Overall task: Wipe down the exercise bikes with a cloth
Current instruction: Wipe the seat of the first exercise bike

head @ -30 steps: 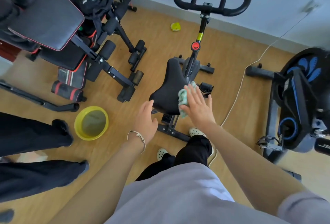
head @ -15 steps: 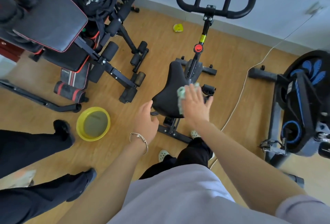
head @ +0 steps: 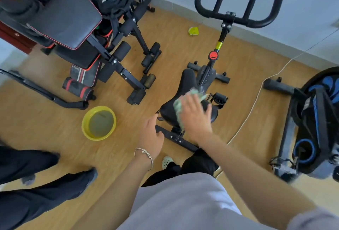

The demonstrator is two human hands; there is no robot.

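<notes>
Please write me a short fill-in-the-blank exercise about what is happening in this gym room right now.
1. The right hand presses a green cloth onto the bike's black ____.
2. The basin on the floor is ____ in colour.
3. The left hand wears a thin ____ at the wrist.
4. The bike's handlebar is ____ in colour.

Missing words: saddle; yellow; bracelet; black
</notes>
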